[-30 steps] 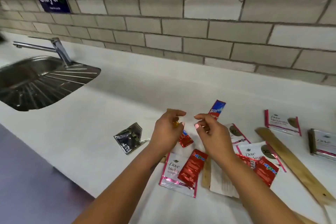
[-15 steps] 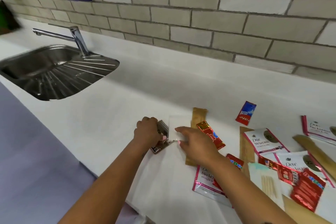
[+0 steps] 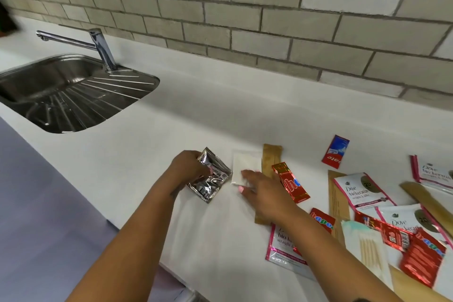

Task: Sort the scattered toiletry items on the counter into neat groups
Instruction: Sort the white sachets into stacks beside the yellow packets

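Fingers (image 3: 204,170) of the left hand (image 3: 188,169) curl round the upper edge of a silver sachet (image 3: 210,179), tilted up off the bench (image 3: 171,130) at centre frame. Right hand (image 3: 263,193) lies flat, its fingers straight and pressing on a white packet (image 3: 245,163) just right of the sachet.

Other toiletry items sit scattered to the lower right: red sachets (image 3: 290,182), Dove sachets (image 3: 360,191), a Colgate sachet (image 3: 334,152) a little apart toward the wall, brown paper sleeves (image 3: 269,159), a cotton-bud pack (image 3: 367,250). Several overlap; no clear groups yet.

Step in hand, as judged: picking out the lone silver sachet and the white packet, the two items nearest the sink (image 3: 61,91) at upper left. Sorting looks early.

Next move calls for a bare spot on the bench for each, set down flat, clear of the pile. Then like with like: Dove together, red together. The foil looks slippery; a firm pinch is needed.
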